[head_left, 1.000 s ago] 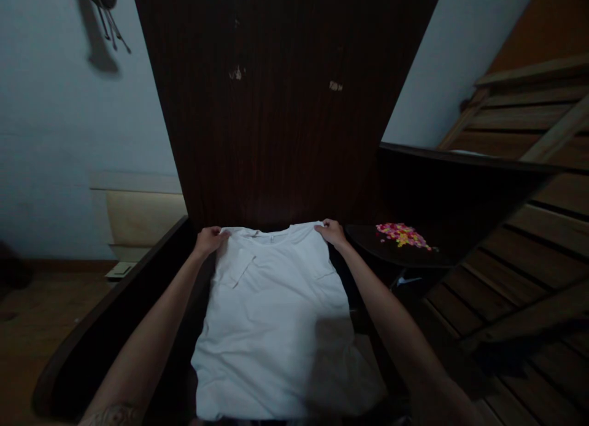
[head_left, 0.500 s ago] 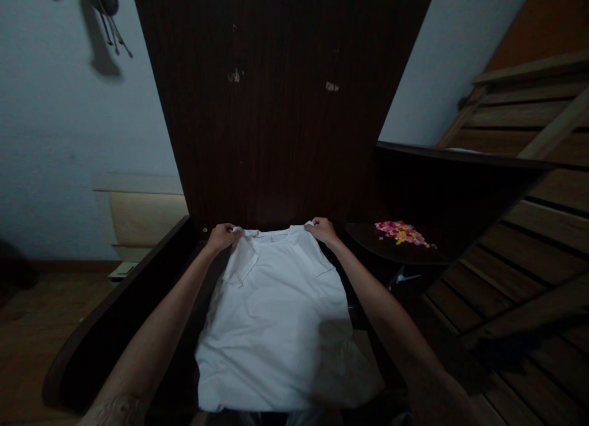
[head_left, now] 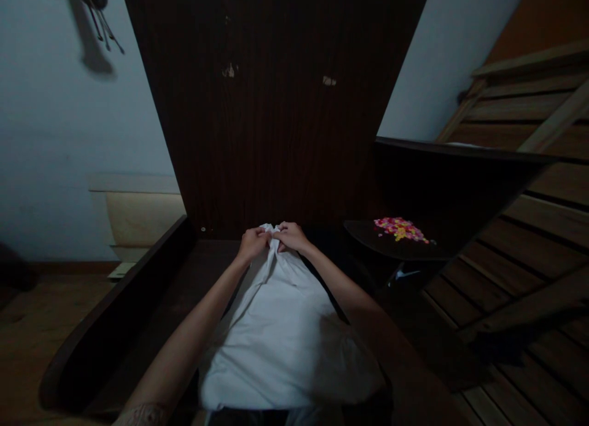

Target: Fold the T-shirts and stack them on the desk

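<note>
A white T-shirt [head_left: 280,328] lies spread on the dark wooden desk surface, its lower edge towards me. My left hand [head_left: 254,243] pinches the far end of the cloth from the left. Close beside it, my right hand [head_left: 291,236] grips the same end from the right. Between the two hands the fabric is bunched and raised, with creases running down from it. The collar and sleeves are folded in and partly hidden by my fingers.
A dark upright panel [head_left: 271,125] stands behind the shirt. Right of it, a rounded shelf [head_left: 368,242] bears a pile of pink and yellow pieces [head_left: 400,229]. A low raised side [head_left: 115,315] edges the desk on the left. Wooden slats [head_left: 515,248] stand far right.
Both hands have moved inward from the shirt's two shoulders and now meet at the middle. The top of the T-shirt has been gathered together between them.
</note>
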A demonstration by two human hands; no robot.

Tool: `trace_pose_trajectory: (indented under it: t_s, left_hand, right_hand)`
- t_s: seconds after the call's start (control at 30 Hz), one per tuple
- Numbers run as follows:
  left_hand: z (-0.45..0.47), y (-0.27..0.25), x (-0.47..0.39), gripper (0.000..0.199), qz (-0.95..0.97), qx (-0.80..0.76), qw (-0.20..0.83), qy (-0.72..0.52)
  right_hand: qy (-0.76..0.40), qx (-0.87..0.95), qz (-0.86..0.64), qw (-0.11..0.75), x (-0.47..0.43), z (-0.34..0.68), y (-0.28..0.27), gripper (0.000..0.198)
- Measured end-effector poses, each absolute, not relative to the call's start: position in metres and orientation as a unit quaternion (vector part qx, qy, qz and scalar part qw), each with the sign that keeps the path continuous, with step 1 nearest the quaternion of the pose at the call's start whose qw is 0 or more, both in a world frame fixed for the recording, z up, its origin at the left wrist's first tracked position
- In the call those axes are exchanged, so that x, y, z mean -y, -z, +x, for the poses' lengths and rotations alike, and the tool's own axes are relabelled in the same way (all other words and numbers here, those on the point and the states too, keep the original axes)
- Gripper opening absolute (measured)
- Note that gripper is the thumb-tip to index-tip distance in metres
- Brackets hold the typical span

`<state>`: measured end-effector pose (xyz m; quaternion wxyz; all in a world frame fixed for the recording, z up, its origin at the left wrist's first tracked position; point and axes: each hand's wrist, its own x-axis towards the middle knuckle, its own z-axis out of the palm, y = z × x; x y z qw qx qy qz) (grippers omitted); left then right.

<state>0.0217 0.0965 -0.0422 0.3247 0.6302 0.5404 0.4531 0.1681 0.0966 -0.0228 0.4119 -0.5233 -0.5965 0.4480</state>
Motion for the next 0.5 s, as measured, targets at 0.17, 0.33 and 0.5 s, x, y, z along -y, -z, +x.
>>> trace_pose_trajectory:
  t_s: [0.17,0.33,0.5]
  left_hand:
    - [0.023,0.042,-0.093,0.022,0.626,-0.523,0.344,-0.464]
    - [0.027,0.037,-0.085,0.027,0.625,-0.513,0.340,-0.481]
    - [0.032,0.032,-0.073,0.027,0.609,-0.532,0.301,-0.505]
  right_hand:
    - [-0.495,0.573,-0.506,0.413,-0.096,0.176,0.021,0.016]
    - [-0.524,0.555,-0.487,0.425,-0.097,0.182,0.020,0.013]
    - [-0.522,0.566,-0.469,0.432,-0.096,0.184,0.022,0.007]
